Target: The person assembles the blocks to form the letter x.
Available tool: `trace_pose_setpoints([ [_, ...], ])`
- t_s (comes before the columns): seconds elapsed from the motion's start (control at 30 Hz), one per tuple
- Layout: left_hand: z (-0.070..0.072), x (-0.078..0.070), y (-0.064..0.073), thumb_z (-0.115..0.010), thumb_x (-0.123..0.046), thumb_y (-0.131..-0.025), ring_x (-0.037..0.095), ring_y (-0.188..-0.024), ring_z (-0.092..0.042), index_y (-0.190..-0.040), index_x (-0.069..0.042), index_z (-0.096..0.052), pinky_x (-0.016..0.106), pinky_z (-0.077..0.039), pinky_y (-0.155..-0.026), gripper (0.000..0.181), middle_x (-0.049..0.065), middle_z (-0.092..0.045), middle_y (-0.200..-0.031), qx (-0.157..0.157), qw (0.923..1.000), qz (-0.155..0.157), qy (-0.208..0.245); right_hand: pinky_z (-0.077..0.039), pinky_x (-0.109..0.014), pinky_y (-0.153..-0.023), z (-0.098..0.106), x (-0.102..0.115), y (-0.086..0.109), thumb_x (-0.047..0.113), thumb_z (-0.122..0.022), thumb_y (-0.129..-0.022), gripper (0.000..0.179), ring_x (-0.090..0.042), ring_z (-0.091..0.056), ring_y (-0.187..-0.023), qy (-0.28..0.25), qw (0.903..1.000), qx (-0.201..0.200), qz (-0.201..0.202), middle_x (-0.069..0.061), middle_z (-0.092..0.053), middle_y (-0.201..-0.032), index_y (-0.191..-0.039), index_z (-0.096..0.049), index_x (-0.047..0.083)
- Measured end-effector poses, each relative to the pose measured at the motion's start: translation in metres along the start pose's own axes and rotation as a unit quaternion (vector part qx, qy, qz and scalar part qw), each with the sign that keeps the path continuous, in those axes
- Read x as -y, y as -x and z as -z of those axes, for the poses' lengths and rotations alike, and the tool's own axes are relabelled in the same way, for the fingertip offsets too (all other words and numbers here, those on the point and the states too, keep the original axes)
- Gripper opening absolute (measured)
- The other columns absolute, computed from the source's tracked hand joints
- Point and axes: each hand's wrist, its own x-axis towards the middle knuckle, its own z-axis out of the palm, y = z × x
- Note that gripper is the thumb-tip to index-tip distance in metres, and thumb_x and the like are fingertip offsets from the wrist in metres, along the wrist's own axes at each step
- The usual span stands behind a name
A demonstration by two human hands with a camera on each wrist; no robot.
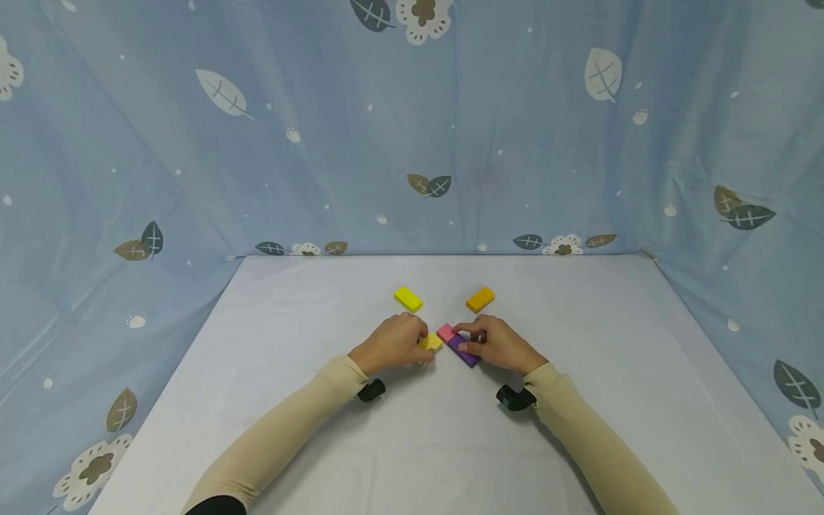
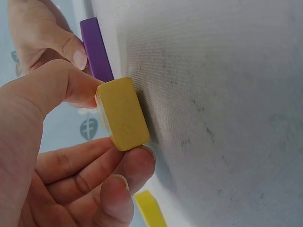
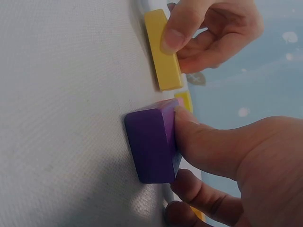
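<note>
My left hand (image 1: pixel 394 345) pinches a pale yellow block (image 2: pixel 124 114) between thumb and fingers, just above or on the white tabletop; which of the two I cannot tell. Close by on its right, my right hand (image 1: pixel 503 346) grips a purple block (image 3: pixel 150 144), thumb on one side and fingers on the other. A pink block (image 1: pixel 445 331) lies end to end with the purple one at its far left end, and the right index fingertip is close to where they meet. In the head view a small gap separates the pale yellow block from the pink one.
Beyond the left hand a bright yellow block (image 1: pixel 408 299) lies on the white table (image 1: pixel 322 443). An orange block (image 1: pixel 480 299) lies beyond the right hand. A blue patterned curtain (image 1: pixel 360 129) rises behind the table and along both sides.
</note>
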Motion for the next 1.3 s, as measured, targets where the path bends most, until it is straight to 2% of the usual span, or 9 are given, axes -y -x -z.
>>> trace_pose_setpoints([
  [0.67,-0.0030,0.0023,-0.0042,-0.079,-0.027,-0.086,0.002,-0.045,-0.033,-0.072,-0.011,-0.066,0.019,-0.025,-0.045,0.025,-0.010,-0.039,-0.052,0.002,0.9999,-0.012,-0.001,-0.043,-0.023,-0.066,0.0013,0.0008,0.0017,0.013,-0.075,-0.095,0.038,-0.018,-0.049,-0.083,0.007,0.9997,0.001,0.023,-0.004,-0.059,-0.091,-0.133,-0.071,0.013],
  [1.1,-0.0021,-0.0002,-0.0046,-0.079,-0.027,-0.086,0.002,-0.046,-0.034,-0.073,-0.010,-0.067,0.019,-0.025,-0.045,0.025,-0.009,-0.040,-0.053,0.007,0.9999,-0.008,0.003,-0.043,-0.023,-0.067,0.0005,-0.0007,0.0011,0.013,-0.075,-0.095,0.038,-0.018,-0.049,-0.084,0.000,0.9999,0.001,0.015,-0.004,-0.057,-0.090,-0.133,-0.072,0.014],
  [1.3,-0.0025,0.0008,-0.0061,-0.080,-0.028,-0.086,0.002,-0.046,-0.033,-0.073,-0.010,-0.066,0.019,-0.024,-0.046,0.026,-0.009,-0.039,-0.054,0.003,0.9999,-0.015,0.002,-0.043,-0.024,-0.067,0.0005,-0.0009,0.0002,0.012,-0.075,-0.095,0.038,-0.018,-0.049,-0.084,-0.003,0.9999,0.001,0.013,-0.003,-0.060,-0.090,-0.133,-0.071,0.013],
])
